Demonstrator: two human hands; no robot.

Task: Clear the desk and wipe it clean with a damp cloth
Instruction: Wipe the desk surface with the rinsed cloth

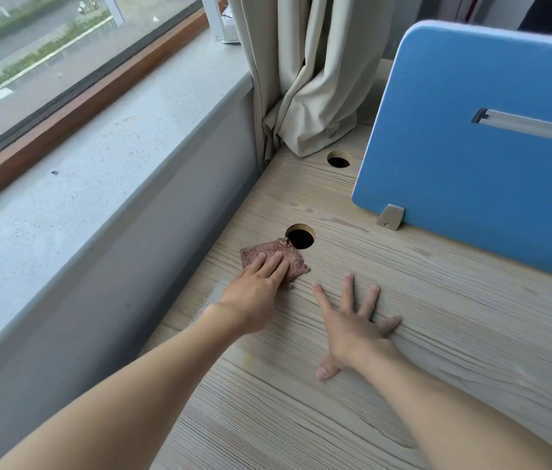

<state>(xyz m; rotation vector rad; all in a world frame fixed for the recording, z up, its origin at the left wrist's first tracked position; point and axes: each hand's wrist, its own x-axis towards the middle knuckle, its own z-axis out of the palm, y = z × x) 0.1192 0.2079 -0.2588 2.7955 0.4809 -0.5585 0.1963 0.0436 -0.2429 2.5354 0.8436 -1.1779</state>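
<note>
A small reddish-brown cloth [293,257] lies flat on the light wood-grain desk [420,334], near the desk's left edge by the wall. My left hand [257,286] presses flat on the cloth with its fingers straight and together, covering the cloth's near half. My right hand [352,327] rests palm down on the bare desk just right of the cloth, fingers spread wide, holding nothing.
A round cable hole [300,237] sits right beside the cloth's far corner; a second hole [338,160] lies further back. A blue partition panel [478,147] stands on the right. A beige curtain [312,79] hangs at the back corner. A grey window sill [98,171] runs along the left.
</note>
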